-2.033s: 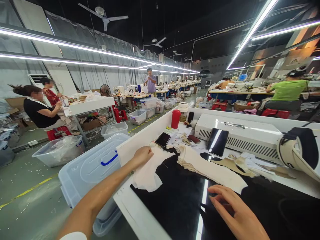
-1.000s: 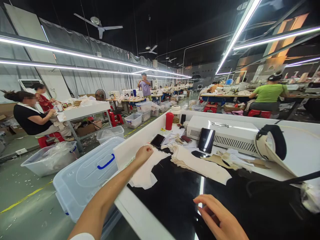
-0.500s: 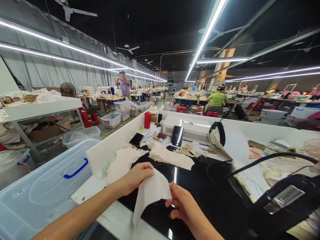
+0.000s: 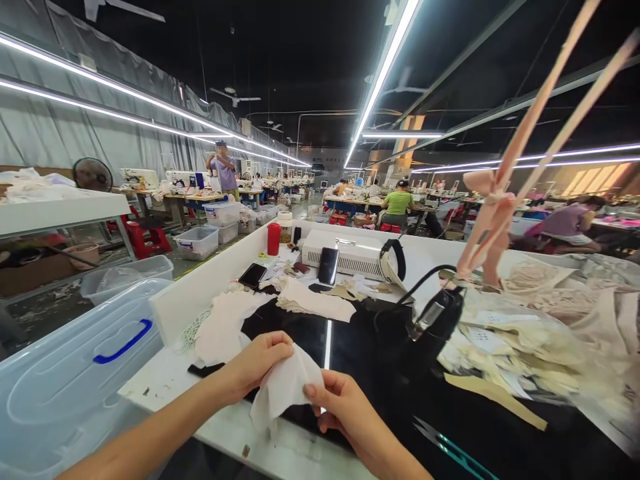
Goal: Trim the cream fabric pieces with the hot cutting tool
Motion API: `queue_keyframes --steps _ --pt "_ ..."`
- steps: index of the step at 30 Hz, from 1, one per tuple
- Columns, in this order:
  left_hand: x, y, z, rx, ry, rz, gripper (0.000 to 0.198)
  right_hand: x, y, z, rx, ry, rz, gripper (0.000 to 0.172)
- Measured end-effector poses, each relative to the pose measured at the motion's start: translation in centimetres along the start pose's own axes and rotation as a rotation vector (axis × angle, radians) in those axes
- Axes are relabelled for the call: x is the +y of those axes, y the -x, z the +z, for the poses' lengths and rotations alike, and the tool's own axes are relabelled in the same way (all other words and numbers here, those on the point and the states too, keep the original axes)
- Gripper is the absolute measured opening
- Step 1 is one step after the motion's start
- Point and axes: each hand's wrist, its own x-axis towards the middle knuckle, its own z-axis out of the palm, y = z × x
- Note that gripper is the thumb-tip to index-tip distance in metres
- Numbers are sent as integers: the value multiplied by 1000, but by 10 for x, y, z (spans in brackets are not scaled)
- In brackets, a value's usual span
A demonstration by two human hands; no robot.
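Note:
A thin white piece of fabric hangs between my hands above the front edge of the table. My left hand pinches its upper edge between thumb and fingers. With thumb and forefinger, my right hand grips the cloth's right edge; its other fingers curl below. Part of the fabric drapes toward the table edge. Just beyond my hands lie a stack of cream fabric pieces and more pale pieces to the left.
A black corded device hangs from pink straps at right. Scissors with teal handles lie near the front. Fabric scraps heap up at right. A phone leans on a white vented box. A lidded plastic bin stands left.
My view has turned right. My right thumb now lies over the cloth's edge, and the fabric hangs more bunched. The black device appears farther off, with the pink straps and scissors now visible.

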Motion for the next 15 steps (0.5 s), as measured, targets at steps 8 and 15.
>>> queue_keyframes --steps 8,15 --pt "-12 20 5 -47 -76 -26 76 6 16 15 -37 73 -42 75" --pt "-14 43 0 35 -155 23 86 1 27 31 -124 118 -68 70"
